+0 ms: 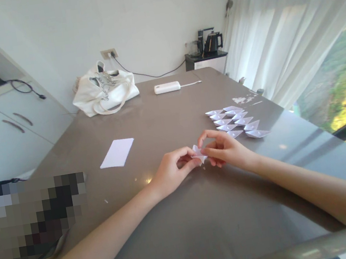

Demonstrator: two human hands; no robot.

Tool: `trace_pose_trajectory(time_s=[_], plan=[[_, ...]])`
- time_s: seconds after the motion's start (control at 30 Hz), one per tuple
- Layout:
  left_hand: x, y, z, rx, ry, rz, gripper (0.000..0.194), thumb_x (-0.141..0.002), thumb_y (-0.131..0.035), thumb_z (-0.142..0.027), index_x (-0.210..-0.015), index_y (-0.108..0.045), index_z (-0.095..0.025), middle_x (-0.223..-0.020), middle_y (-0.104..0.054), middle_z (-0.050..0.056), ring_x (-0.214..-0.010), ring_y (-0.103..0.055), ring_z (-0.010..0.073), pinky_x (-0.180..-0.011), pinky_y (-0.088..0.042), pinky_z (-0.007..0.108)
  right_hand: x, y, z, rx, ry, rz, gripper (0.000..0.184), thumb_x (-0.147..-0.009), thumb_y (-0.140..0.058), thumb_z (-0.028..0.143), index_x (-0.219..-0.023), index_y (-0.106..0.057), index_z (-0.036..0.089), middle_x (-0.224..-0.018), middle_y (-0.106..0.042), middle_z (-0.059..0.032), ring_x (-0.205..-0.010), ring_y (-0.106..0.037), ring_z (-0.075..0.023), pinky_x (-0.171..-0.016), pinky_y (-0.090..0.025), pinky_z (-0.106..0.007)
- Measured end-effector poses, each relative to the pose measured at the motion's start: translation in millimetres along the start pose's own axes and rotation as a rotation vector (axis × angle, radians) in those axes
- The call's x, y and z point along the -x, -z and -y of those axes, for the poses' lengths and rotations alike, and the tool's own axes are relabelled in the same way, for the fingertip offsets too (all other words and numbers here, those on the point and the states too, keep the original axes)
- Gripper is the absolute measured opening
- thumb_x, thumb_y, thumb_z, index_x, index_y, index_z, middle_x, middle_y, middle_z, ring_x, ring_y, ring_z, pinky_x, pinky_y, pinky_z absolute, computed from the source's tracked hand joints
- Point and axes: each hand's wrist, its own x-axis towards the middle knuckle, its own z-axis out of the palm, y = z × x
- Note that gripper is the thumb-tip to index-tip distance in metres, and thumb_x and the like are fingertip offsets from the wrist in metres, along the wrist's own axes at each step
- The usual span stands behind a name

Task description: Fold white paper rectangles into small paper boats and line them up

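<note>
A small folded white paper boat (199, 155) is held up between my two hands, just above the table. My left hand (175, 166) pinches its left side between thumb and fingers. At its right side, my right hand (222, 147) grips it with thumb and fingers, partly covering it. Just beyond my right hand, several finished paper boats (238, 115) stand in two rows. To the left lies a flat stack of white paper sheets (117, 152).
The grey table (158, 118) carries a white bag (104, 92), a white power strip (167, 87) and paper scraps (243, 100) near the right edge. A blurred-out object (43, 220) lies at the left. A black kettle (213, 43) stands on a cabinet behind.
</note>
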Motion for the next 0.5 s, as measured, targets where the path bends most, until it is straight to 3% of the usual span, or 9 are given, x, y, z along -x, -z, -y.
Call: trace_pose_trajectory(time_s=[0.17,0.27,0.37,0.5], plan=[[-3.5,1.7,4.0,0.210,0.051,0.032,0.026,-0.084,-0.056,-0.041,-0.083,-0.058,-0.014,-0.080,-0.063,0.003,-0.076,-0.061,0.0138,-0.075,-0.050,0.026,2.0,-0.1,6.8,0.068,0.063,0.067,0.031,-0.080,-0.058,0.046,-0.082,-0.059,0.015,-0.060,-0.064,-0.0005,-0.042,-0.052,-0.0067,-0.038,-0.037,-0.017],[-2.4,2.9,1.1,0.218,0.056,0.073,0.024,-0.085,-0.056,-0.039,-0.086,-0.058,-0.014,-0.083,-0.064,0.004,-0.078,-0.061,0.0136,-0.076,-0.049,0.026,2.5,-2.0,7.2,0.103,0.072,0.064,0.032,-0.078,-0.062,0.046,-0.081,-0.059,0.015,-0.064,-0.066,-0.0018,-0.045,-0.054,-0.0075,-0.038,-0.037,-0.017],[0.7,3.9,-4.6,0.081,0.036,0.072,0.021,-0.084,-0.058,-0.037,-0.086,-0.057,-0.016,-0.082,-0.065,0.003,-0.075,-0.061,0.0130,-0.071,-0.048,0.023,2.6,-2.7,3.8,0.105,0.076,0.091,0.033,-0.079,-0.062,0.047,-0.080,-0.057,0.015,-0.064,-0.066,-0.0019,-0.045,-0.055,-0.0076,-0.037,-0.035,-0.016],[4.0,5.4,-11.8,-0.314,-0.104,0.003,0.025,-0.090,-0.048,-0.036,-0.080,-0.061,-0.017,-0.071,-0.061,0.000,-0.062,-0.055,0.0097,-0.062,-0.042,0.020,2.8,-3.1,-1.2,0.100,0.061,0.116,0.033,-0.082,-0.059,0.048,-0.080,-0.056,0.015,-0.066,-0.066,-0.0021,-0.044,-0.055,-0.0070,-0.036,-0.036,-0.015]])
